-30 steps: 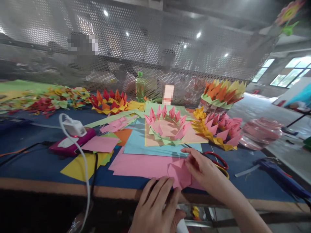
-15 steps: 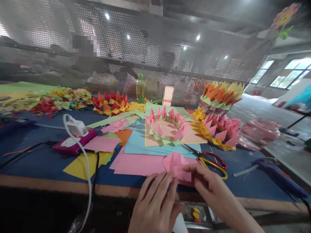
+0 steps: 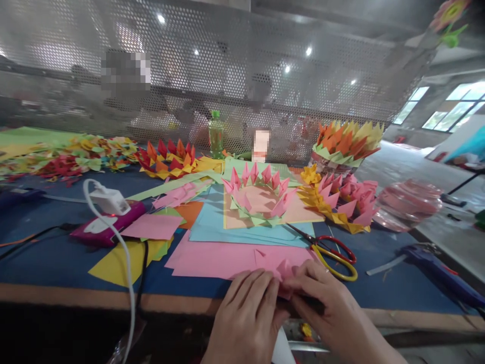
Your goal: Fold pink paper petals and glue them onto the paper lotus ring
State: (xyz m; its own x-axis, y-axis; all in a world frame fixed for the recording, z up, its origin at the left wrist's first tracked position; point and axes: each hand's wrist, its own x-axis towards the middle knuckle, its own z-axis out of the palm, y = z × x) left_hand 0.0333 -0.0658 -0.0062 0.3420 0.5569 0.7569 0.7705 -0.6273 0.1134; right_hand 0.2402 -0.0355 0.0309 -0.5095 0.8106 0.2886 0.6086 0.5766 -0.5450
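My left hand (image 3: pixel 246 316) and my right hand (image 3: pixel 333 313) meet at the table's near edge, both pinching a small folded pink paper piece (image 3: pixel 282 270). The fingers of both hands are pressed onto it, and most of the piece is hidden beneath them. It lies over a large pink sheet (image 3: pixel 220 258). Just beyond stands a ring of pink and green folded paper points (image 3: pixel 259 194) on stacked orange and blue sheets.
Red-and-yellow scissors (image 3: pixel 333 250) lie right of the pink sheet. A pink paper flower (image 3: pixel 344 205), a clear dish (image 3: pixel 407 205) and a blue tool (image 3: pixel 439 273) are at the right. A magenta device with a white plug (image 3: pixel 108 217) and cable sits left. A perforated metal screen (image 3: pixel 227 76) backs the table.
The pink piece was held up slightly above the sheet; now both hands have brought it down and closed in over it at the table edge.
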